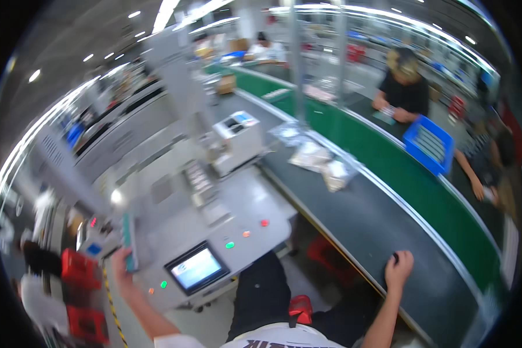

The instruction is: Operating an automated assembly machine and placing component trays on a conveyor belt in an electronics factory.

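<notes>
My left hand is at the left end of a pale grey machine top, against a long teal-and-white strip. Motion blur smears its fingers, so whether they grip the strip does not show. Over the dark grey bench on my right, my right hand is closed, fingers curled round a small dark thing too covered to name. A lit screen sits on the machine's near edge, between glowing green and red buttons. Farther back on the machine top is a blurred metal fixture.
A white boxy device stands at the machine's far right. Clear plastic bags lie along the bench. Beyond runs a green conveyor belt, with a blue crate and co-workers across it. Red stools stand at left.
</notes>
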{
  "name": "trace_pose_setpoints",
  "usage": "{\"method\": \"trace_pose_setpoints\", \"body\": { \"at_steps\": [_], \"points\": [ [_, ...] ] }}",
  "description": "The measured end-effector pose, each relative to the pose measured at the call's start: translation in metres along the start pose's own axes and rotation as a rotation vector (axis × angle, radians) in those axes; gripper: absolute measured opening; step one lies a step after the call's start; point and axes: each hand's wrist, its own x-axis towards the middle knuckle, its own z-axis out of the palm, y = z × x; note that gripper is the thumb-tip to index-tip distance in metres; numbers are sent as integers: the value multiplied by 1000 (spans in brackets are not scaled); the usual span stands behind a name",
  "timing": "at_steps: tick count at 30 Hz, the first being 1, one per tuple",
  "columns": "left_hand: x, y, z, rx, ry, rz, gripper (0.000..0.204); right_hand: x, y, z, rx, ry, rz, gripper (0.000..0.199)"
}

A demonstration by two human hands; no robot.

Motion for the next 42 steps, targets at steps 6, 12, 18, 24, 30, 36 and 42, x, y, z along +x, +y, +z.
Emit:
{"method": "trace_pose_setpoints", "body": {
  "at_steps": [6, 12, 18, 24, 30, 36, 42],
  "points": [
    [-95, 36, 163, -361, -274, 27, 30, 13, -13, -23, 8, -13, 47, 20],
    [-164, 62, 381, -433, -743, -366, 62, 6, -1, -29, 24, 26, 62, 19],
    [-214, 65, 601, -194, -1335, -598, 36, 8, 6, -33, 26, 2, 75, 18],
    [-259, 55, 810, 174, -1344, -366, 33, 12, 5, -36, 18, -45, 135, 18],
    [-262, 20, 969, 526, -1169, 349, 35, 17, 2, -36, 36, -52, 134, 19],
    [-301, 3, 1054, 803, -992, 752, 63, 12, 14, -40, 16, -133, 177, 22],
    [-311, -7, 1101, 935, -1013, 911, 62, 4, 14, -25, 17, -88, 230, 15]
  ]
}}
